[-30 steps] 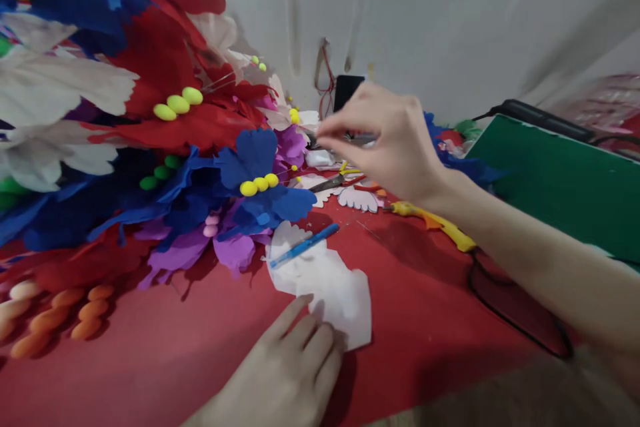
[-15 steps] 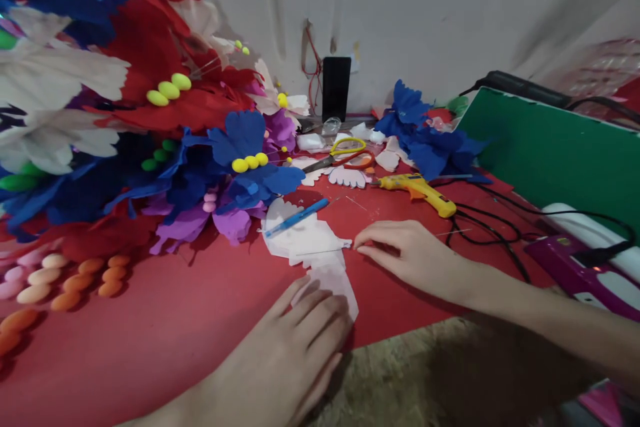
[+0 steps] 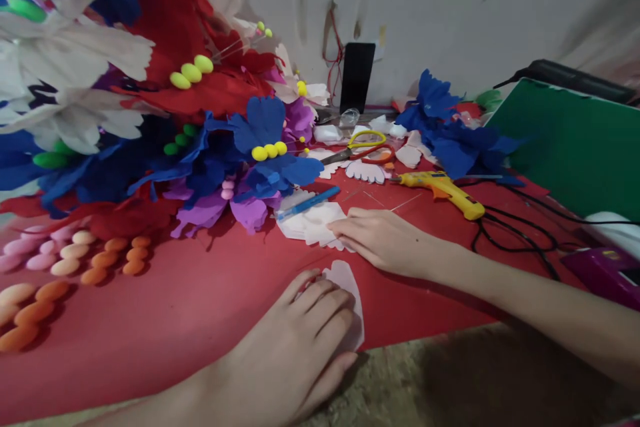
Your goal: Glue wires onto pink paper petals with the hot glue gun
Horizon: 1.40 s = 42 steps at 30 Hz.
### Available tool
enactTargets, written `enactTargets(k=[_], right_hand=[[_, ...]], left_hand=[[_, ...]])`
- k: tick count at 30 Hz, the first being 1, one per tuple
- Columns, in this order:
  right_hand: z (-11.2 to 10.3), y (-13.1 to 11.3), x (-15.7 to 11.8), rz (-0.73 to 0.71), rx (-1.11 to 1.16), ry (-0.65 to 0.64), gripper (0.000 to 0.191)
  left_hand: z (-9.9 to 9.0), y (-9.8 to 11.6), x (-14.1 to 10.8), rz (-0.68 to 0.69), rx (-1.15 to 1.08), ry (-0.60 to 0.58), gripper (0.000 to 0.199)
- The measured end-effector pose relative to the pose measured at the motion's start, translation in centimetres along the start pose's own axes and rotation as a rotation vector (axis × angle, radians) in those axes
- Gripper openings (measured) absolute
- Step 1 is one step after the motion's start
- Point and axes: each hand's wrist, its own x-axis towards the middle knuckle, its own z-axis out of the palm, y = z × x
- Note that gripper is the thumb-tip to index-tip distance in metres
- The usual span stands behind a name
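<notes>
White paper cutout [image 3: 354, 287], long axis near-to-far, lies on table [image 3: 200, 307] partly under left hand [image 3: 290, 340], fingers open; right hand [image 3: 383, 239], nearer scalloped paper stack [image 3: 306, 227], touches its right edge, fingers together, grip unclear.

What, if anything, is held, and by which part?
Left hand covers the left of the near paper; right hand touches the right edge of the paper stack. Actual gripping: cannot tell.

A craft workspace, shown by paper butterflies [image 3: 270, 140], scissors [image 3: 357, 149] and a glue gun [image 3: 443, 191].
</notes>
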Motion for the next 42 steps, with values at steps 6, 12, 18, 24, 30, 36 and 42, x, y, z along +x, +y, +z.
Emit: enactTargets(k=[6,12,18,24,30,36,42], right_hand=[[-0.4,1.3,0.1,0.003,-0.035,0.039,0.025],[-1.1,1.3,-0.9,-0.008,-0.006,0.175,0.026],[-0.8,0.5,-2.8,0.005,0.065,0.32,0.02],[-0.3,0.0,-4.1,-0.044,0.127,0.393,0.013],[0.5,-0.4,-4.1,-0.169,0.24,0.384,0.032],[1.7,-0.9,-4.1,-0.301,0.084,0.446,0.034],[2.1,-1.5,-4.3,-0.328,-0.031,0.438,0.033]], left_hand=[[0.2,-0.1,0.2,-0.006,-0.02,0.025,0.032],[0.2,-0.5,0.3,-0.075,0.031,-0.056,0.033],[-0.2,0.1,0.4,-0.086,0.172,0.025,0.049],[-2.7,-1.5,0.9,-0.046,0.103,0.178,0.035],[-3.2,-4.7,1.3,-0.047,-0.17,0.152,0.016],[-2.4,-4.5,1.4,-0.079,-0.183,0.152,0.029],[-0.9,-4.2,3.3,0.032,-0.168,0.13,0.025]])
